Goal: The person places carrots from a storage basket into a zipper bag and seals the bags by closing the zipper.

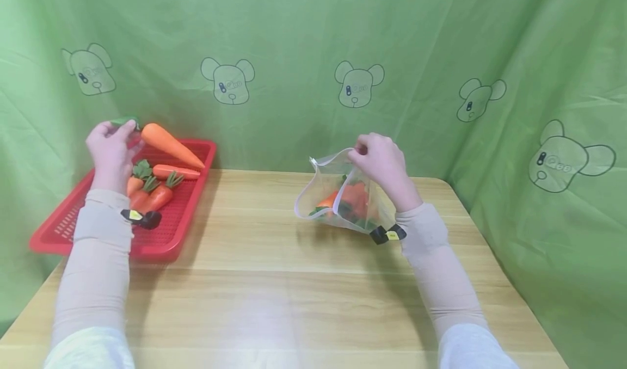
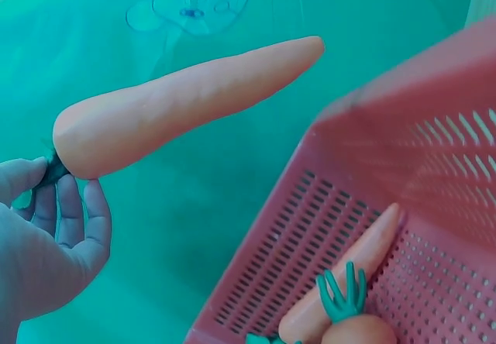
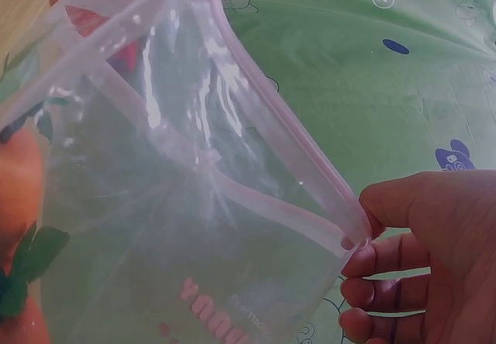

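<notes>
My left hand (image 1: 110, 148) pinches the green top of a large orange carrot (image 2: 182, 111), held up over the red basket (image 1: 188, 208) with its tip pointing right. Several other carrots (image 1: 159, 197) with green tops lie in the basket. On the right, my right hand (image 1: 384, 162) grips the upper corner of a clear zip bag (image 3: 232, 228) between thumb and index finger. The bag's mouth gapes toward the left, and its white zipper edge (image 1: 300, 197) shows. Inside are orange and red pieces (image 1: 354, 197) with green leaves, partly blurred by the plastic.
A light wood table (image 1: 254, 303) lies under the basket and bag. Green curtain cloth (image 1: 294, 31) with printed animal heads hangs close behind the table and along its right side. The basket's raised rim (image 1: 210, 154) stands between the left hand and the table's middle.
</notes>
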`<state>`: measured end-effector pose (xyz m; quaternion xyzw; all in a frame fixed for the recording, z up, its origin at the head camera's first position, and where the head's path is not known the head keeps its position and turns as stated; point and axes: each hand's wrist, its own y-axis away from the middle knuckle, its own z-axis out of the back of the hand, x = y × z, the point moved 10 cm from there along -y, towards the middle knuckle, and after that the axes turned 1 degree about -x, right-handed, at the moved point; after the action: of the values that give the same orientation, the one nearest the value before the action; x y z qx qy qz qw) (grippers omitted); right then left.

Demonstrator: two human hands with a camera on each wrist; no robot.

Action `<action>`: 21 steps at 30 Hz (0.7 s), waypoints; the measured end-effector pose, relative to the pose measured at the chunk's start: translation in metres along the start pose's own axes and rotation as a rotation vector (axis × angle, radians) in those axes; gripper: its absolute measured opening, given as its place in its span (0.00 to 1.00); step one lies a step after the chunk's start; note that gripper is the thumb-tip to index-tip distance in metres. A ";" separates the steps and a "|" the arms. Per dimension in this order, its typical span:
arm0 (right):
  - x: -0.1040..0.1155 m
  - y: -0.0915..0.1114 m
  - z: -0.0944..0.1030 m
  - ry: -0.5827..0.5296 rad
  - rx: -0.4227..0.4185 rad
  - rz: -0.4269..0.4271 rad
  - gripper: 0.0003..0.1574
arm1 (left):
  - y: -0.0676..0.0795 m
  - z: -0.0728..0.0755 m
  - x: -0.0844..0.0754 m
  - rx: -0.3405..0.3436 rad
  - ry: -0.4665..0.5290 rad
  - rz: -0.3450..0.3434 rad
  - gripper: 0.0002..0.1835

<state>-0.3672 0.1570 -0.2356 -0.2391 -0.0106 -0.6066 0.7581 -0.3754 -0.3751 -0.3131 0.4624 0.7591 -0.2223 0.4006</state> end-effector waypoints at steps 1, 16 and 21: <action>0.000 0.000 0.000 -0.001 0.001 0.000 0.10 | 0.002 -0.002 -0.001 0.001 -0.003 0.000 0.14; 0.000 -0.001 -0.001 0.000 0.008 -0.001 0.10 | 0.032 -0.053 0.000 0.066 -0.005 -0.024 0.12; 0.000 -0.001 -0.001 0.000 0.005 0.000 0.10 | 0.043 -0.076 0.005 0.128 0.000 -0.053 0.10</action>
<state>-0.3682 0.1567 -0.2361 -0.2371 -0.0124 -0.6066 0.7587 -0.3696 -0.2980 -0.2716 0.4669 0.7554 -0.2807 0.3642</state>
